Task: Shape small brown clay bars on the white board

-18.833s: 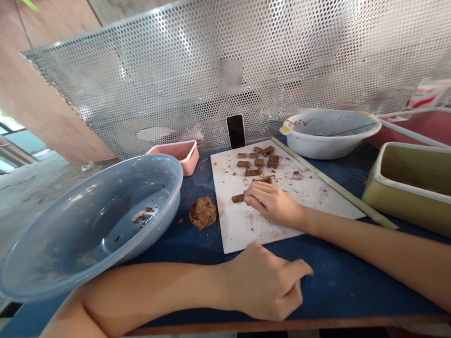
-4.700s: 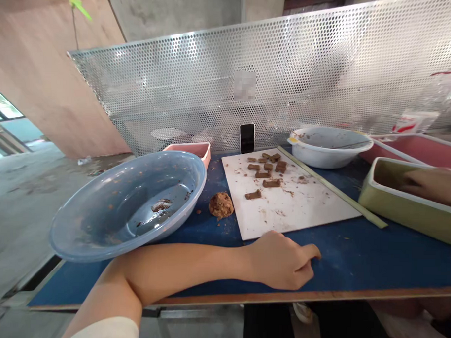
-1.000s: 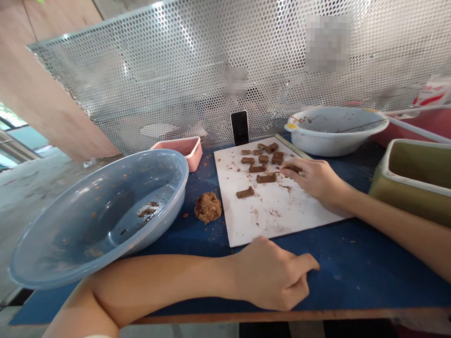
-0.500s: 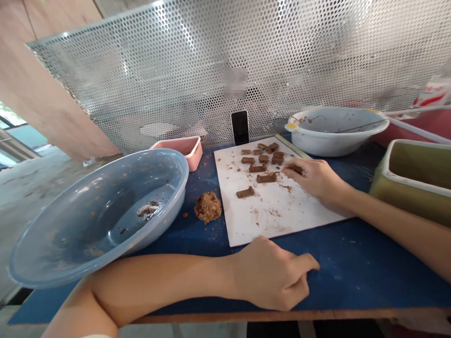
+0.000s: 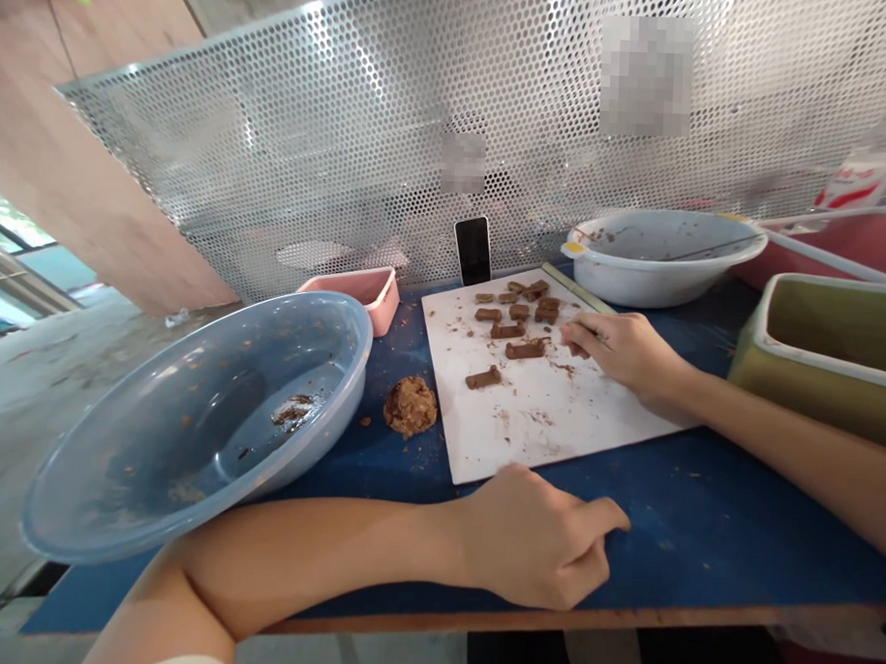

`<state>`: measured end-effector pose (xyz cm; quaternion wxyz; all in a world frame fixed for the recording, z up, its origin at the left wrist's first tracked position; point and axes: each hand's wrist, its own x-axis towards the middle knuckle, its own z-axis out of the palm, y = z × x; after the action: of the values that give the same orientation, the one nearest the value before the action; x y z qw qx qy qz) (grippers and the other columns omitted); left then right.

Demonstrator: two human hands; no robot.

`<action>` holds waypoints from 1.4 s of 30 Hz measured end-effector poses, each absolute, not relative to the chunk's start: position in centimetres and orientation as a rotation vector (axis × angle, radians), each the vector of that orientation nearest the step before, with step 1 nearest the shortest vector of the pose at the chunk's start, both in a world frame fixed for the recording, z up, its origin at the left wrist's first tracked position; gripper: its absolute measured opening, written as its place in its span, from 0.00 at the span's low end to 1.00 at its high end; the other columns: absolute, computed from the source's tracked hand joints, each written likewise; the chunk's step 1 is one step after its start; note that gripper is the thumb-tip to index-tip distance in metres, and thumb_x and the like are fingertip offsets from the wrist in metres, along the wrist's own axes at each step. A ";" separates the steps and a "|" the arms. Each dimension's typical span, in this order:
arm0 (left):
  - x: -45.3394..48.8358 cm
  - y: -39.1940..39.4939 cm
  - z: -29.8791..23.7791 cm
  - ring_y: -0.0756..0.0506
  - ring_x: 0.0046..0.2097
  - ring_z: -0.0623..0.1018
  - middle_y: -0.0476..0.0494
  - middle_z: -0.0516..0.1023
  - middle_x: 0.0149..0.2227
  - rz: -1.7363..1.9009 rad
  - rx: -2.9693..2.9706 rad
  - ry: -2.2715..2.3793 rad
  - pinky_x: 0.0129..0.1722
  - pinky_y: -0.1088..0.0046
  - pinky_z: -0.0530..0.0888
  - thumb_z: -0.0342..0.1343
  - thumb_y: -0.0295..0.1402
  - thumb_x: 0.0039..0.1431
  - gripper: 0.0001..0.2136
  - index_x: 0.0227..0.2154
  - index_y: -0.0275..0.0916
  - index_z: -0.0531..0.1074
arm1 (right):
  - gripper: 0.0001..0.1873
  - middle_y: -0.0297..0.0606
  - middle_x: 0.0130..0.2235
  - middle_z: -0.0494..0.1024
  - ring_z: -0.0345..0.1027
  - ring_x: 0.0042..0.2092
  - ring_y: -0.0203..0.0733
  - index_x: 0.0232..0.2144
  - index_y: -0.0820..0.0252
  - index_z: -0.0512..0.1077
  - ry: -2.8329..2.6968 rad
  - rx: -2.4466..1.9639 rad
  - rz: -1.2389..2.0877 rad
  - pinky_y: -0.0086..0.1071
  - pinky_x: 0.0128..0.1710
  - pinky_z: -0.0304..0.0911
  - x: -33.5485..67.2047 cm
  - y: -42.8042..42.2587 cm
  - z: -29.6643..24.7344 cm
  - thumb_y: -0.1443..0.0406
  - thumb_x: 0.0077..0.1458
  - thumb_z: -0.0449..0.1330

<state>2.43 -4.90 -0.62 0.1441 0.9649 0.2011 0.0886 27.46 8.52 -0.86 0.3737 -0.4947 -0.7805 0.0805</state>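
My right hand (image 5: 627,356) is over the right side of a white board (image 5: 556,433), its fingers closed on a lump of brown clay (image 5: 575,348) that they partly hide. To its left, several small brown clay pieces lie on the board; the closest is a flat log-shaped clay piece (image 5: 525,348), and another clay piece (image 5: 483,377) lies nearer to me. My left hand (image 5: 541,541) rests curled on the blue tabletop (image 5: 704,535) by the board's front edge, closed, with nothing visible in it. A rough ball of clay (image 5: 410,406) sits left of the board.
A large blue basin (image 5: 263,500) stands tilted at left, with a pink tub (image 5: 383,306) behind it. A phone (image 5: 473,251) leans against the perforated metal screen (image 5: 334,134). On the right are a white basin (image 5: 655,281) and a green planter (image 5: 834,384). A stick (image 5: 576,286) lies along the board.
The fingers of my right hand have shifted slightly around the clay lump, which now shows lower beneath them. My left hand stays in place.
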 end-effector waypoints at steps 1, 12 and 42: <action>2.4 -4.9 -0.6 0.46 0.29 0.82 0.50 0.86 0.32 0.258 2.782 0.579 0.24 0.72 0.65 0.52 0.32 0.70 0.13 0.53 0.40 0.75 | 0.23 0.37 0.31 0.83 0.76 0.32 0.44 0.35 0.52 0.78 -1.983 -1.259 0.186 0.37 0.36 0.66 27.4 8.6 -1.0 0.46 0.72 0.56; 2.4 -5.0 -0.3 0.46 0.31 0.83 0.52 0.86 0.33 0.225 2.774 0.598 0.25 0.71 0.65 0.52 0.33 0.71 0.13 0.54 0.40 0.75 | 0.28 0.35 0.27 0.80 0.73 0.28 0.42 0.29 0.53 0.75 -2.013 -1.273 0.310 0.38 0.35 0.65 27.7 8.5 -1.1 0.46 0.75 0.50; 2.5 -4.9 -0.4 0.46 0.31 0.83 0.51 0.87 0.33 0.210 2.778 0.595 0.24 0.72 0.64 0.52 0.33 0.71 0.14 0.55 0.40 0.75 | 0.16 0.38 0.39 0.86 0.76 0.35 0.45 0.43 0.50 0.82 -1.990 -1.207 0.147 0.38 0.37 0.69 27.4 8.5 -1.4 0.48 0.68 0.64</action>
<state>2.49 -4.92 -0.37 0.1458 0.9647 0.2067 0.0731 27.43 8.49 -1.42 0.3939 -0.4757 -0.7843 0.0578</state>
